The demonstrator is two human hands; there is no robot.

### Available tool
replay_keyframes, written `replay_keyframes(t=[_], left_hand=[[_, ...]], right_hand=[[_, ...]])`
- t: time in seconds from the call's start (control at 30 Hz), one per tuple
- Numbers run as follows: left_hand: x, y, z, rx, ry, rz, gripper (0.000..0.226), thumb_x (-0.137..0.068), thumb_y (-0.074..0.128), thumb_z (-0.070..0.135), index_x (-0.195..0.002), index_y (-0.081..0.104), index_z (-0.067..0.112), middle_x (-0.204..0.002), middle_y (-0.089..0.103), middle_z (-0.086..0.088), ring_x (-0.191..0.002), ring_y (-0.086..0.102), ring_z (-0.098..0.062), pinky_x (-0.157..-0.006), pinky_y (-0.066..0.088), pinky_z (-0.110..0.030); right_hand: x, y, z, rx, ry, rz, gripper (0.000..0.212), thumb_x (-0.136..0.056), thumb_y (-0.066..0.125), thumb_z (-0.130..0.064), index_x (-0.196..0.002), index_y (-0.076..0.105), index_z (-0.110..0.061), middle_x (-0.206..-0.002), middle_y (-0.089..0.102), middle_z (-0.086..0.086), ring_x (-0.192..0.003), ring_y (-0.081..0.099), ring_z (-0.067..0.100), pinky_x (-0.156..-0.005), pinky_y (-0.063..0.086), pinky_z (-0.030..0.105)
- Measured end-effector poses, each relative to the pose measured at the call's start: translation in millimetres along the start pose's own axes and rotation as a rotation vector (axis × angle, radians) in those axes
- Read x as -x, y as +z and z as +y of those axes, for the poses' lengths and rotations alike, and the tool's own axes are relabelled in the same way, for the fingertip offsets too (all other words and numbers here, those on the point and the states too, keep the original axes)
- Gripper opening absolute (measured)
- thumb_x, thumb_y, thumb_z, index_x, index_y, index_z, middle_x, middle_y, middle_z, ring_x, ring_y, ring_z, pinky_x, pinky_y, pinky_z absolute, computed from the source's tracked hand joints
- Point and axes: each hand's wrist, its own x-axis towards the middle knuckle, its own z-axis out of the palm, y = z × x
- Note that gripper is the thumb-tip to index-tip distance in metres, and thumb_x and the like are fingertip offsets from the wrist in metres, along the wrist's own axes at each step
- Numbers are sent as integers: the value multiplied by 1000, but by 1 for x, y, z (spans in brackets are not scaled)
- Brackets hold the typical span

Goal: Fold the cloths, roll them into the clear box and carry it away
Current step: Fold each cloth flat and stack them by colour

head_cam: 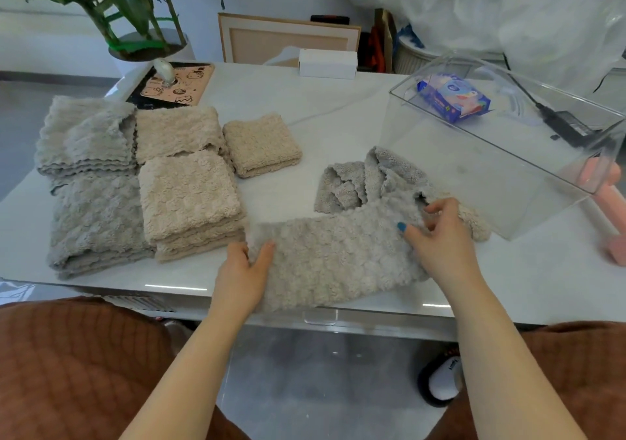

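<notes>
A grey fluffy cloth [338, 250] lies folded into a long strip at the table's near edge. My left hand [242, 277] holds its left end, thumb on top and fingers hidden beneath it. My right hand [440, 236] pinches the strip's right end with curled fingers. A second crumpled grey cloth [359, 179] lies just behind the strip. The clear box [501, 155] stands at the right, tipped on its side with its opening toward me. At the left are stacks of folded grey cloths [95, 216] and beige cloths [189, 195], plus one small folded beige cloth [262, 145].
A blue packet [454, 99] shows through the box's far wall. A pink object [609, 209] lies at the right edge. A potted plant [142, 16], a pink patterned board [176, 84] and a white carton [327, 63] sit at the back of the white table [305, 101].
</notes>
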Motion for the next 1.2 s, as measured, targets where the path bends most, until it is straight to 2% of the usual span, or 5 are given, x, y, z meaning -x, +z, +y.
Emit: replay_keyframes(t=[0.37,0.57,0.8,1.03,1.2], left_hand=[[-3,-2,-17,152,-44,-66,60,-87,68,26,-126,23,26,-94,51,1,-82,55,-12,-71,47,-31],[-6,-6,-14,417,-182,-57,26,-98,51,25,-116,32,21,-77,57,-11,-67,54,-25,-60,47,-36],[-2,-8,-15,145,-96,-69,34,-95,48,47,-89,54,14,-74,60,-4,-57,56,-15,-50,48,-29],[-2,2,-12,-196,258,160,22,-93,56,35,-104,52,17,-107,47,1,-89,53,-19,-72,47,-34],[-4,2,-14,-201,98,39,39,-93,56,32,-121,39,12,-110,53,-6,-83,52,-19,-70,42,-31]], right_hand=[[42,51,-76,6,-319,-279,27,-86,56,-4,-99,37,-17,-85,56,-5,-72,57,11,-54,42,15],[77,107,-79,-70,-271,-593,22,-88,57,-19,-97,36,-22,-94,53,-1,-74,51,12,-63,42,27],[41,80,-52,32,-287,-222,3,-89,55,-15,-90,54,-18,-88,55,-2,-75,52,16,-67,43,32],[44,86,-25,212,-219,-311,42,-93,53,-25,-132,37,-23,-120,36,6,-92,53,28,-77,48,37],[56,100,-21,398,-331,-310,55,-97,43,-22,-147,24,-33,-121,32,7,-99,45,26,-78,49,37]])
